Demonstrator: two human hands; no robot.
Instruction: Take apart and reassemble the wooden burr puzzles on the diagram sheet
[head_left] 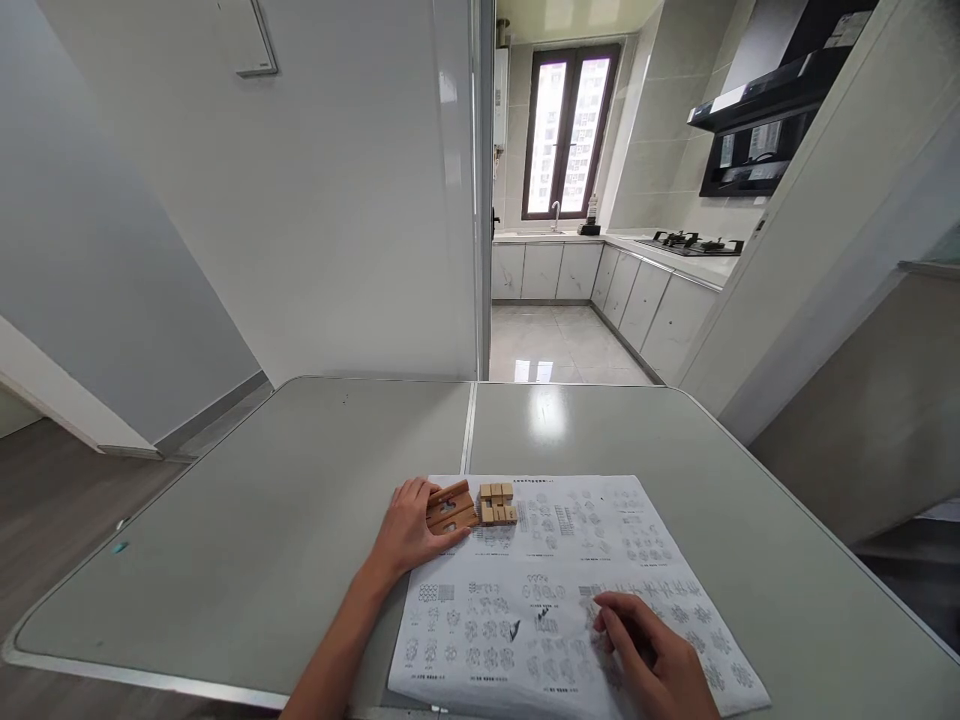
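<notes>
My left hand (pixel 416 528) is closed on the left end of a reddish-brown wooden piece (pixel 452 506) with grooves and cut-out holes, thumb along its near side. Just right of that piece, a small group of pale wooden blocks (pixel 498 503) lies in two rows on a large printed sheet (pixel 570 560). The sheet carries many small line diagrams and two dark marks near its lower middle. Over the lower right of the sheet is my right hand (pixel 649 650), fingers curled and pinched together; anything between them is hidden.
The sheet lies on a grey-green table (pixel 315 480) with a metal rim and a centre seam. A small green bit (pixel 120 547) sits near the left edge. Beyond the table, a doorway leads to a kitchen with a counter (pixel 675 262), gas hob (pixel 694 243) and window (pixel 571 130).
</notes>
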